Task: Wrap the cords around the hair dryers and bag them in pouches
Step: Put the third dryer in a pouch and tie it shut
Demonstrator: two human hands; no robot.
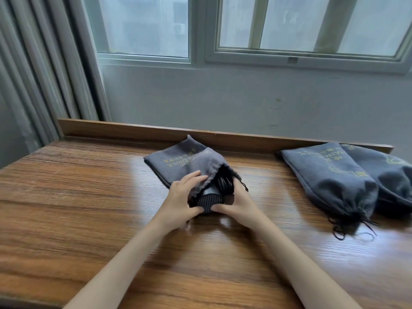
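Fingers (196, 177) of the left hand (184, 197) curl over the mouth of the pouch (178, 161), pinching its rim. The right hand (239, 200) grips the dryer (209, 202), thumb against its ribbed end. The dryer lies half inside the pouch, mid-surface (89, 197). Two more pouches (330, 181) lie overlapping, well apart to the right, drawstrings (347, 228) trailing.

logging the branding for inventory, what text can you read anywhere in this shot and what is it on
"HAIR DRIER": gold print, upside down, on the middle pouch; the gold characters beside it are too blurred.
"HAIR": gold print on the right pouch; the rest is unreadable.
Nothing readable on the rear right pouch, only a gold mark.
The window frame label is too small to read.
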